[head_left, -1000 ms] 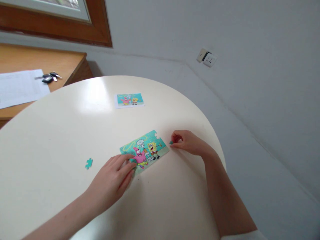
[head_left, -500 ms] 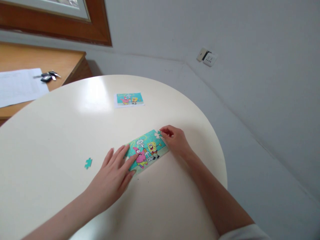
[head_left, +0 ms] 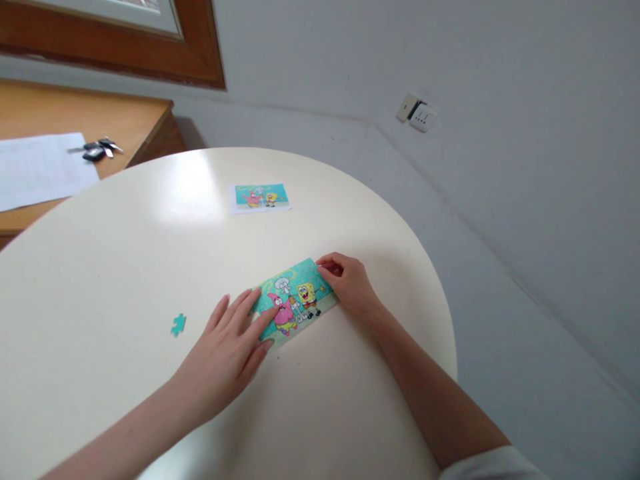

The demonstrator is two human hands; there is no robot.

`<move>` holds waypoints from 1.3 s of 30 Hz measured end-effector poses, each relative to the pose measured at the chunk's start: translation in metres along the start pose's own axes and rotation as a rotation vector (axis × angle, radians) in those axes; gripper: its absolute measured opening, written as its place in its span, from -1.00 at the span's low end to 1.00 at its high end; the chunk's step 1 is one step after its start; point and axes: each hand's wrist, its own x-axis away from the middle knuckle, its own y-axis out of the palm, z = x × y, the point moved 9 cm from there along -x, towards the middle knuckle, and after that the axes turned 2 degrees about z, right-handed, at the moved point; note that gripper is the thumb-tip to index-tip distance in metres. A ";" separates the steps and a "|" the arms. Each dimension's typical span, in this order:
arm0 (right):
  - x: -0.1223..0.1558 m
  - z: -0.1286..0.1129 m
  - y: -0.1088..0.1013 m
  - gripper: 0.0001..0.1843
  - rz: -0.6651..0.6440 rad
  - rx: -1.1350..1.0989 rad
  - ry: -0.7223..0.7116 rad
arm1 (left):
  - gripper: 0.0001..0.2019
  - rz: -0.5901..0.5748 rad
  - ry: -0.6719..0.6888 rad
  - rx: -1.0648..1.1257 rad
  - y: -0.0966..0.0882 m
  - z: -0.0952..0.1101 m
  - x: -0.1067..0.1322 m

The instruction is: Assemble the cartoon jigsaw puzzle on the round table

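Observation:
A small cartoon jigsaw puzzle [head_left: 296, 299] with a teal background lies on the round cream table [head_left: 125, 267]. My left hand [head_left: 227, 350] lies flat with fingers spread, its fingertips on the puzzle's left end. My right hand [head_left: 347, 283] rests at the puzzle's upper right corner, fingers curled and pressing down there; that corner now looks filled. One loose teal puzzle piece [head_left: 177, 325] lies alone on the table, left of my left hand.
A small reference picture card [head_left: 260, 197] lies farther back on the table. A wooden desk [head_left: 130, 127] at the left carries a paper sheet [head_left: 40, 170] and keys [head_left: 97, 149]. A wall socket [head_left: 417, 113] sits on the grey wall.
My right hand carried a teal piece from the puzzle's right side to its upper right corner, where the gap has closed. My left hand flattened onto the puzzle's left end.

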 end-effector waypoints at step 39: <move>0.000 -0.010 0.003 -0.89 0.008 0.162 -0.139 | -0.60 0.003 -0.019 0.040 -0.001 -0.002 0.000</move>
